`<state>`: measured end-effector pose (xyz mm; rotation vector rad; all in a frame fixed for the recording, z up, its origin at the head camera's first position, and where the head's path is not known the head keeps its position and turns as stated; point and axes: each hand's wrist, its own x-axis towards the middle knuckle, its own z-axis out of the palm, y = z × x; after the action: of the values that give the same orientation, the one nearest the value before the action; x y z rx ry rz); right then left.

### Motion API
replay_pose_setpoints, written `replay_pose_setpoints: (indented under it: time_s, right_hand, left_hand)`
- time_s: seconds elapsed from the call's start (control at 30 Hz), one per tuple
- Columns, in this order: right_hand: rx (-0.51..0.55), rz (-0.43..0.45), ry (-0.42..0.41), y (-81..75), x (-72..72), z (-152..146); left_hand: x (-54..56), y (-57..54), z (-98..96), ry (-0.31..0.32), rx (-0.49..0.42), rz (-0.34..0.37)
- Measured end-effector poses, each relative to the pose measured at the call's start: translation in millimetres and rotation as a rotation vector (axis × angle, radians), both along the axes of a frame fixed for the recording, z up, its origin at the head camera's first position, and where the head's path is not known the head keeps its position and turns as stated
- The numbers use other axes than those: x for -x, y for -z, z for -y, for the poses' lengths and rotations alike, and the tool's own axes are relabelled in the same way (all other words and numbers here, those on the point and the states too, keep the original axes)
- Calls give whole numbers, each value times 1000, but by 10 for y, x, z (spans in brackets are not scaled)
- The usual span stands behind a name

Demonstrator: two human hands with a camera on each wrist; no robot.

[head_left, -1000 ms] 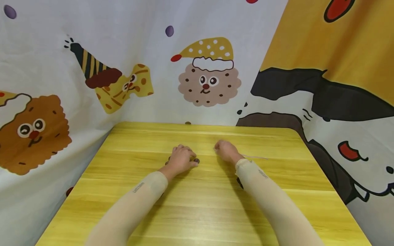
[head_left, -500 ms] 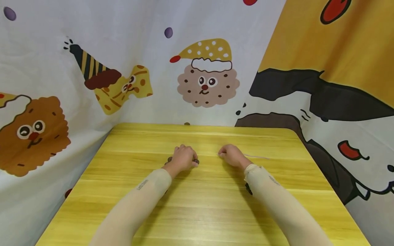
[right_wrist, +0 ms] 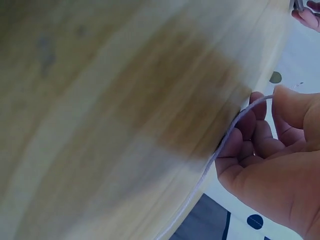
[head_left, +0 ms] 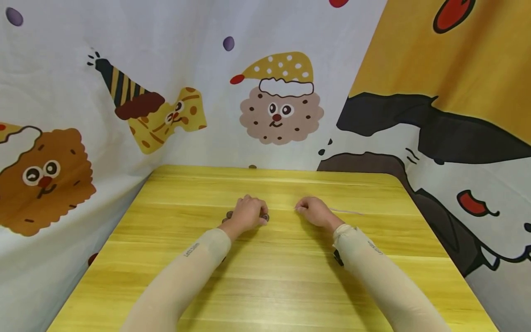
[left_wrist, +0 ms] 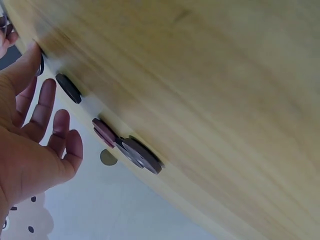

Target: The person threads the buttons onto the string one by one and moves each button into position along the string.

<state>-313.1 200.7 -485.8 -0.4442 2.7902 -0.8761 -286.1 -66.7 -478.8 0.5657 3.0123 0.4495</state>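
In the head view my left hand (head_left: pixel 246 213) is low over the table, its thumb and index finger pinching a dark round button (head_left: pixel 266 217) at its right side. Other dark discs (head_left: pixel 229 214) show by its wrist. The left wrist view shows a black button (left_wrist: pixel 68 89), a reddish-brown one (left_wrist: pixel 103 131) and a brown one (left_wrist: pixel 142 154) lying on the wood, apart from the fingers. My right hand (head_left: pixel 314 211) pinches the end of a thin pale lilac cord (right_wrist: pixel 204 172) between thumb and fingers. Beyond the hand, the cord's tail trails rightward on the table.
The yellow wood-grain table (head_left: pixel 265 286) extends around both hands. Behind it hangs a white curtain (head_left: pixel 215 138) printed with cartoon figures, reaching the table's back edge. A small black device (head_left: pixel 338 257) sits under the right sleeve (head_left: pixel 373 267).
My right hand has moved slightly right and towards me, the cord still in its fingers. My left hand has shifted slightly right beside the button.
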Motion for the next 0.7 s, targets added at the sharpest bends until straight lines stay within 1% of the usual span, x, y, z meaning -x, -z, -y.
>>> replay_pose_setpoints:
  time_s: [0.2,0.4,0.6,0.7]
  right_hand:
    - [19,17,25,-7,-1,-12]
    - [35,26,36,-1,-5,-13]
    - [37,27,32,11,-4,-23]
    - [40,31,28,11,-12,-25]
  left_hand:
    - [19,45,6,18,-37,12]
    - [10,34,10,20,-65,27]
    - [-8,26,18,26,-90,53]
    - [-16,26,23,31,-108,55]
